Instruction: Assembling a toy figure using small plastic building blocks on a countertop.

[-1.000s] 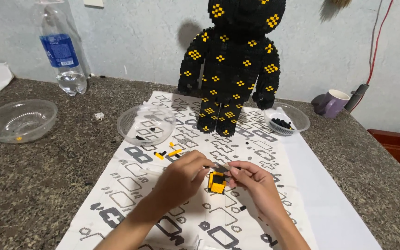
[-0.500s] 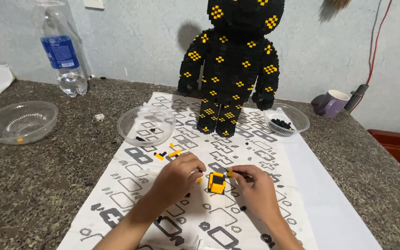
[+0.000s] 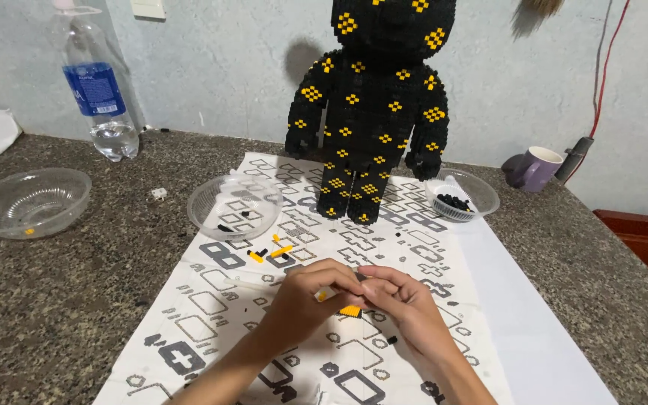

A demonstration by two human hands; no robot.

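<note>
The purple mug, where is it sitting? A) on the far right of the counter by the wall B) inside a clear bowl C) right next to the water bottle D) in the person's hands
A: the purple mug stands on the stone counter at the far right by the wall, far from the water bottle on the left.

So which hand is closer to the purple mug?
Right. The right hand sits on the printed sheet, on the same side as the purple mug; the left hand is just beyond it, farther from the mug.
</note>
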